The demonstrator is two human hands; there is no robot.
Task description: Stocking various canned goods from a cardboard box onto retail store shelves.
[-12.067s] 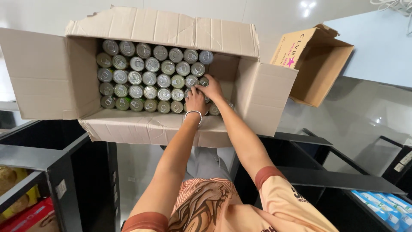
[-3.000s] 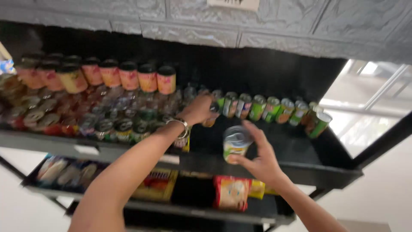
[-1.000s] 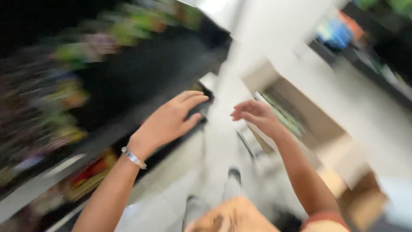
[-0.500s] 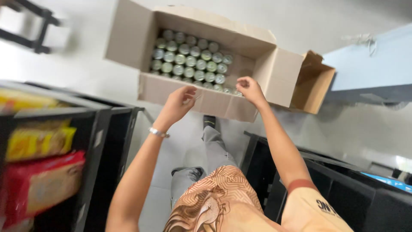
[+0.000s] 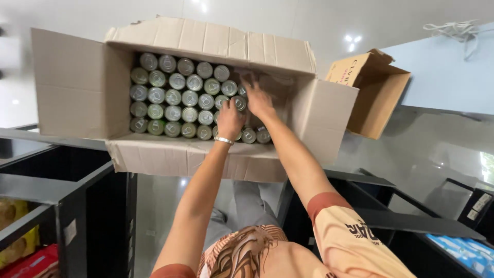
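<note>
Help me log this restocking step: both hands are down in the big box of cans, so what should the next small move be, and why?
Probably close each hand on a can and lift it straight up. The left hand and right hand both rest on the cans at the open right end of the cardboard box, where some are already gone. Whether either hand grips one yet cannot be told.

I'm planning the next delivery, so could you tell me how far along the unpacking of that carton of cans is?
Done: the right end of the large cardboard box is already bare of cans. In hand: the left hand and the right hand are both down among the cans at that edge; whether either grips one is unclear. Left: several full rows of cans fill the rest.
</note>
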